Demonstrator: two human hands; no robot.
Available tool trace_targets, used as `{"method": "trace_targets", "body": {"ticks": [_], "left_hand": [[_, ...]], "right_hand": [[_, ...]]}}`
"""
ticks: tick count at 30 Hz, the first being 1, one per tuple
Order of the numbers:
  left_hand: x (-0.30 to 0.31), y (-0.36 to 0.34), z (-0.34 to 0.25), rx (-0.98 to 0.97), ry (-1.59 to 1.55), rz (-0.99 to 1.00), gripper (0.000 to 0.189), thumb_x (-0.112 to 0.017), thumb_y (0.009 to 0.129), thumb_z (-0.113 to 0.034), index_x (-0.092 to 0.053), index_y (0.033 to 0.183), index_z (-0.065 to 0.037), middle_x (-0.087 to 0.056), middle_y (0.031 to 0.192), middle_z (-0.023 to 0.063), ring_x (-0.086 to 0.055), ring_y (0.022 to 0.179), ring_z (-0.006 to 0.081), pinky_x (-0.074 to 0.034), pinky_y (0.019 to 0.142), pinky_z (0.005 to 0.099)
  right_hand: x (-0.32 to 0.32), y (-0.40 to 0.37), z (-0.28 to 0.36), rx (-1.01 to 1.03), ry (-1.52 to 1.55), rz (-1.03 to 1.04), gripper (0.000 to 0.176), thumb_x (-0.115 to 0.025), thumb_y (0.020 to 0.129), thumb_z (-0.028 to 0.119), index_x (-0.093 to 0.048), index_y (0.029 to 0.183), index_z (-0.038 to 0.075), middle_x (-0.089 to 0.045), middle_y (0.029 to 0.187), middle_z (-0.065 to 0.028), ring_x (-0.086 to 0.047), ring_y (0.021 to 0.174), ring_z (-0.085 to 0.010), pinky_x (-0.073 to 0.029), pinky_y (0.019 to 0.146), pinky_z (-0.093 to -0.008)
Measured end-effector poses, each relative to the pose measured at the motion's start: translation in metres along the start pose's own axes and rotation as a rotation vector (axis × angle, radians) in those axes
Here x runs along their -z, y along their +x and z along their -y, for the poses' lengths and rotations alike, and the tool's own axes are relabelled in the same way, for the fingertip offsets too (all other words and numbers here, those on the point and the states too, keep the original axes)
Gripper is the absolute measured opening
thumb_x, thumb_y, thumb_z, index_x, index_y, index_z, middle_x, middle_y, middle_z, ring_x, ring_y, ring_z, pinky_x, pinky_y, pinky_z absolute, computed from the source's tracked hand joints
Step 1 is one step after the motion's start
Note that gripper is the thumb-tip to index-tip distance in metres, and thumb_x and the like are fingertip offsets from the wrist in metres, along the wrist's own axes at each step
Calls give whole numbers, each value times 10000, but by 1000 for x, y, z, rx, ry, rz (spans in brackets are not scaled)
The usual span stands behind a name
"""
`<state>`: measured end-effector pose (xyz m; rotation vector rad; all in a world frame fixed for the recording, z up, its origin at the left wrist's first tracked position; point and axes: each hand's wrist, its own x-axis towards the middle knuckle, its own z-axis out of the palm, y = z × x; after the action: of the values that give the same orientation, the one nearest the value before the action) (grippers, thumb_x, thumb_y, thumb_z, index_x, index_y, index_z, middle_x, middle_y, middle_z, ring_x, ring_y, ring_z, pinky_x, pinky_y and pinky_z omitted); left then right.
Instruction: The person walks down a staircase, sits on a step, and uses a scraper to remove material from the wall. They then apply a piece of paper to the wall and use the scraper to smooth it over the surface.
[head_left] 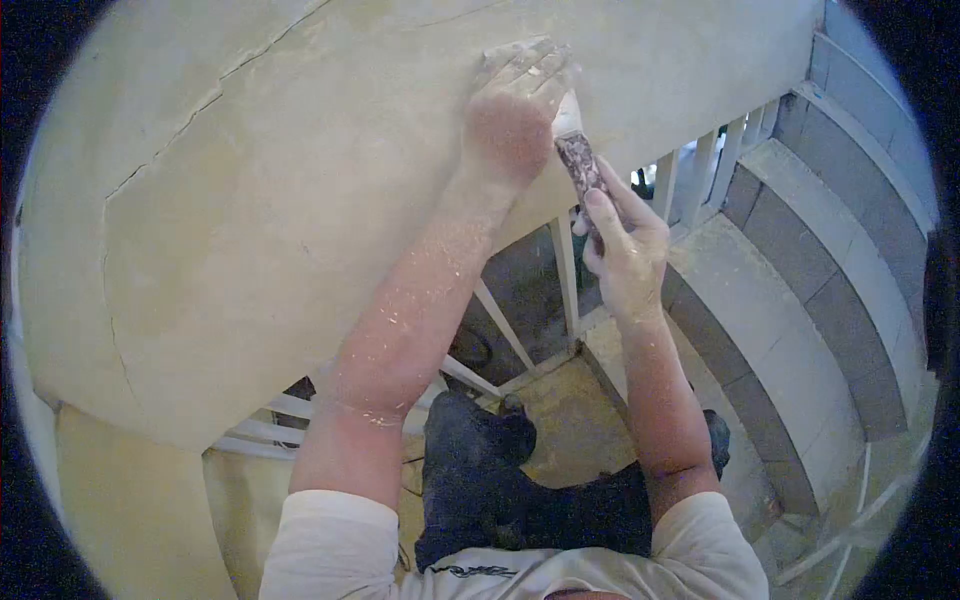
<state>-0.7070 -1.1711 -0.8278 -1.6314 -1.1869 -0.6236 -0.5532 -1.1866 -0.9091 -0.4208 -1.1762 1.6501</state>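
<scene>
My right hand point(625, 245) is wrapped round the dark, paint-speckled handle of a putty knife point(577, 160), its thumb along the handle. The tool's whitish blade point(567, 117) points up toward the cream plastered wall point(280, 200). Against that wall lies my left hand point(517, 95), fingers stretched out flat and smeared with white. It overlaps the upper end of the blade and hides much of it. A white edge shows just beyond the left fingertips. Pale flecks dot both forearms.
A long crack point(165, 150) runs down the left part of the wall. White railing bars point(565, 275) stand below the wall's lower edge. Curved tiled steps point(770, 270) rise on the right. My dark-trousered legs point(570, 510) are over a dusty landing point(575, 415).
</scene>
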Motion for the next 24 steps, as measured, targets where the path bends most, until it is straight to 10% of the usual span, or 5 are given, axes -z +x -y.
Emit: {"method": "trace_targets", "body": {"ticks": [24], "left_hand": [[6, -24, -7, 33, -46, 48, 285, -578, 769, -92, -669, 1038, -96, -650, 1132, 67, -581, 1099, 207, -397, 1003, 377]], "right_hand": [[-3, -19, -10, -23, -57, -10, 391, -572, 923, 150, -529, 1283, 4, -529, 683, 30, -421, 535, -13, -311, 428, -167]]}}
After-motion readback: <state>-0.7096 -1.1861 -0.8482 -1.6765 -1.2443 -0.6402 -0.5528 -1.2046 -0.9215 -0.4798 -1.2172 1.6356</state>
